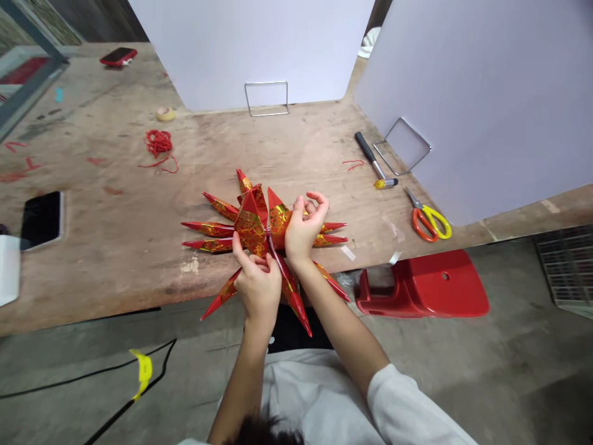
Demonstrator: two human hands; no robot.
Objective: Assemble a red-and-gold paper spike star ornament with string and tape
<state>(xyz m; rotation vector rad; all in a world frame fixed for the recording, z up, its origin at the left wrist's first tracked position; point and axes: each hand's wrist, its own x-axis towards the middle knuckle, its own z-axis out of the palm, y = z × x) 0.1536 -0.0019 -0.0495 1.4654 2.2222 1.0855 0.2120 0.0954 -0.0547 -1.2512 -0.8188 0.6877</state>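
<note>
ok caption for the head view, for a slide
Left hand and right hand hold a spiky red-and-gold paper ornament over a worn wooden table

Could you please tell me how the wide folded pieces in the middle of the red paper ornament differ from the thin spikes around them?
The wide folded pieces are broad and pyramid-shaped, but the thin spikes are long and narrow. The wide folded pieces rise at the centre, while the thin spikes point outward all around them. Both are red paper with a gold pattern.
</note>
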